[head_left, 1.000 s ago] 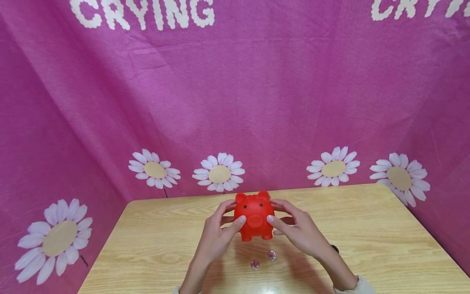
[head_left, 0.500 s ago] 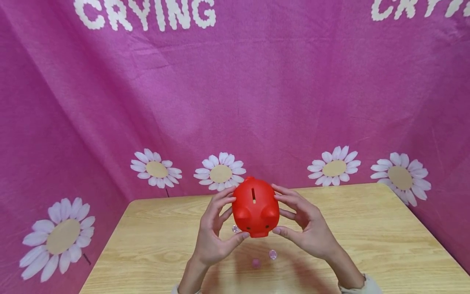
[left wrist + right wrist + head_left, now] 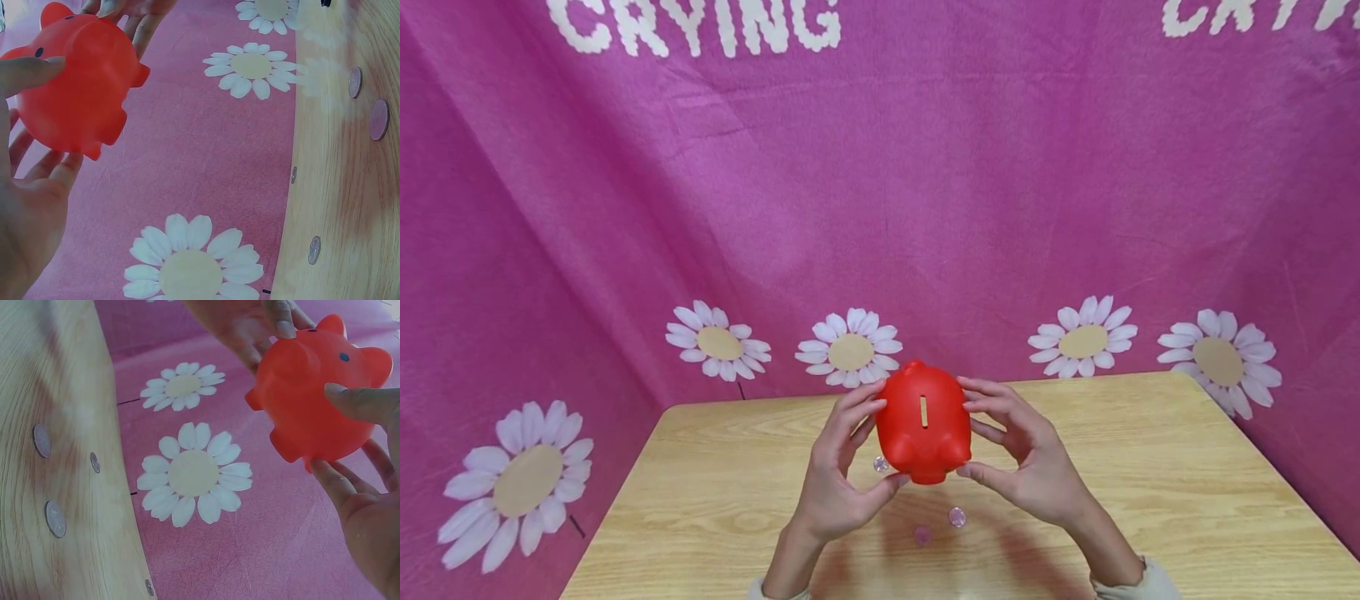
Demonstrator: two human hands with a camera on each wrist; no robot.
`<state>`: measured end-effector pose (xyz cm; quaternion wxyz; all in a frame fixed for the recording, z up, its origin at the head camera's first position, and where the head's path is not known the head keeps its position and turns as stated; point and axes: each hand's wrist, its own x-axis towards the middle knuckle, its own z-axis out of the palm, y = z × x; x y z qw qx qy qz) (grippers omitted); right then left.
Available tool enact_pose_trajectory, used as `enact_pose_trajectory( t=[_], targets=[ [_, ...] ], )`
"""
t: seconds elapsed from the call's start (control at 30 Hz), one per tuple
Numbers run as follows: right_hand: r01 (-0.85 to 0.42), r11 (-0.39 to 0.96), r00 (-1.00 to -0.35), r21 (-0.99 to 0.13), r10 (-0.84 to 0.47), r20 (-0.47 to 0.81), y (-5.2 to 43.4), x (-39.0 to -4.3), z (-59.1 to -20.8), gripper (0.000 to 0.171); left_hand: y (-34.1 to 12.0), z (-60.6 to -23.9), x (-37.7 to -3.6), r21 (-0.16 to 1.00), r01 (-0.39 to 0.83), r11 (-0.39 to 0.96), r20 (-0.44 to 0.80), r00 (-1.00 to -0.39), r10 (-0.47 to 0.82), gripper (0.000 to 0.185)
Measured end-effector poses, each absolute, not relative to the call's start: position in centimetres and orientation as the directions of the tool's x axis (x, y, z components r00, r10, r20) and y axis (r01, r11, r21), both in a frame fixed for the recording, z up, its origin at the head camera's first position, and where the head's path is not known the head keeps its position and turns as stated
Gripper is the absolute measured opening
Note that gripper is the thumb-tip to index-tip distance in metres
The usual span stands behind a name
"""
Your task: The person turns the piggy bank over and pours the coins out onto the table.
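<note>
A red piggy bank (image 3: pixel 923 422) is held in the air above the wooden table (image 3: pixel 1150 475), tipped snout-down so the coin slot on its back faces me. My left hand (image 3: pixel 838 467) grips its left side and my right hand (image 3: pixel 1015 454) grips its right side, thumbs under the snout. The left wrist view shows the piggy bank (image 3: pixel 75 81) between the fingers of my left hand (image 3: pixel 37 119), and the right wrist view shows the piggy bank (image 3: pixel 319 403) from the other side with my right hand (image 3: pixel 362 456) curled round it. Three coins (image 3: pixel 957 517) lie on the table below.
A pink cloth with white daisies (image 3: pixel 850 350) and white letters hangs behind and beside the table. In the wrist views the coins (image 3: pixel 379 119) (image 3: pixel 55 519) lie scattered on the wood near the table's edge.
The piggy bank has been lifted and rolled forward: first its face looked at me, now its slotted back does. A third coin now shows beside my left thumb.
</note>
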<state>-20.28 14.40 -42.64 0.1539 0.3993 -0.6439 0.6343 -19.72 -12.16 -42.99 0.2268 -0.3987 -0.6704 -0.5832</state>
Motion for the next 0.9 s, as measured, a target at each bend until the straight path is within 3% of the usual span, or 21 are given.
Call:
enact_pose_trajectory(
  t=[0.67,0.9],
  targets=[
    [-0.621,0.020,-0.738,-0.784,-0.353,0.575,14.48,-20.16,-42.46,0.075,-12.51,-43.14,-19.83,0.676,0.729,0.108,0.687,-0.676,0.266,0.076],
    [-0.600,0.074,-0.767,-0.796,-0.338,0.546,14.28,-20.26,-42.77,0.072,-12.31,-42.99,-19.67,0.730,0.663,0.169,0.623,-0.746,0.235,0.072]
  ],
)
